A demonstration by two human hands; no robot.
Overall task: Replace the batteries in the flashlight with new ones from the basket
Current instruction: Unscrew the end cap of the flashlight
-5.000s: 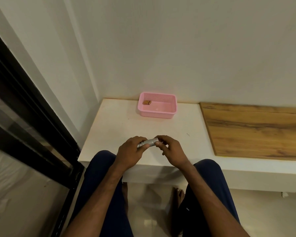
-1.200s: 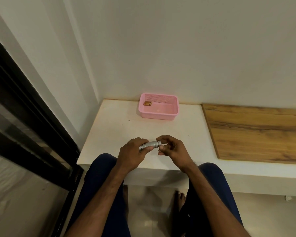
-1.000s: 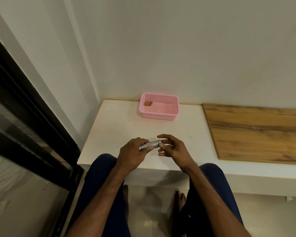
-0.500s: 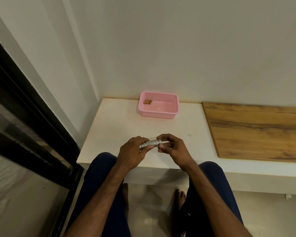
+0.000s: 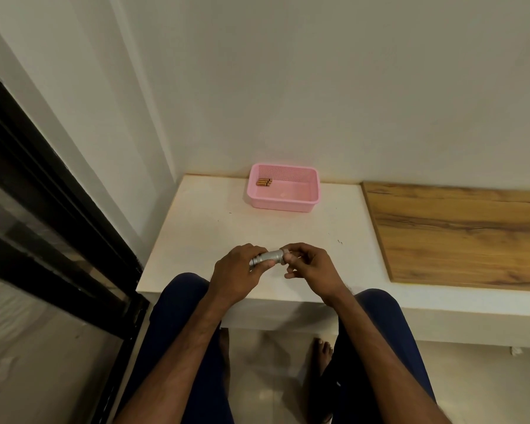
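Both fists work: left hand (image 5: 236, 270) curls round the short silver metal flashlight (image 5: 268, 257), right hand (image 5: 312, 267) pinches its end. It seems light, rigid, slippery.

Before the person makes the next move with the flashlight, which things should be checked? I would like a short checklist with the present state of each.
1. Left hand grips the flashlight by its body: ok.
2. Right hand pinches the flashlight's other end with its fingers: ok.
3. End cap unscrewed: cannot tell, the fingers hide it.
4. Old batteries taken out: cannot tell; none lies on the table.
5. New batteries ready in the basket, in its back left corner: ok.
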